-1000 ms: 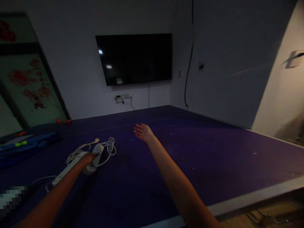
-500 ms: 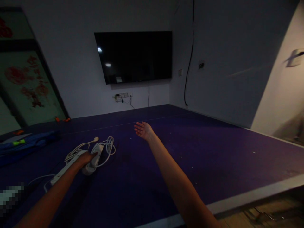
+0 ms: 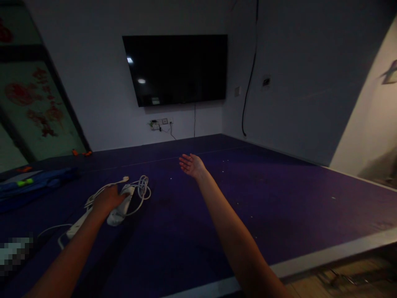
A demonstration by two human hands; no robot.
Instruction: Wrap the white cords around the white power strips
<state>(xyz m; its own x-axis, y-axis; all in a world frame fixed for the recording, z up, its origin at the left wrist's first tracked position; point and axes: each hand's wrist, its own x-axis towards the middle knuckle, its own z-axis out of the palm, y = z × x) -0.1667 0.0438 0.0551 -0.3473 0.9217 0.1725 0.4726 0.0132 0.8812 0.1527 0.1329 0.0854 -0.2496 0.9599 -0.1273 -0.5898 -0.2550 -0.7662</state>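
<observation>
Power strip (image 3: 118, 214): white, flat on purple mat (image 3: 279, 198), left of centre | cord (image 3: 143, 188): coiled just beyond, touching | left grip (image 3: 107, 198): clenched over strip body | right grip (image 3: 190, 164): released, empty, raised well apart | handling: best clasped by body, not cord; coil kept from snagging.

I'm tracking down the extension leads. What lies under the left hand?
The left hand rests on a white power strip, with coiled white cord beside it on the purple mat. The hand covers the strip's middle; whether the fingers close round it is hidden.
</observation>
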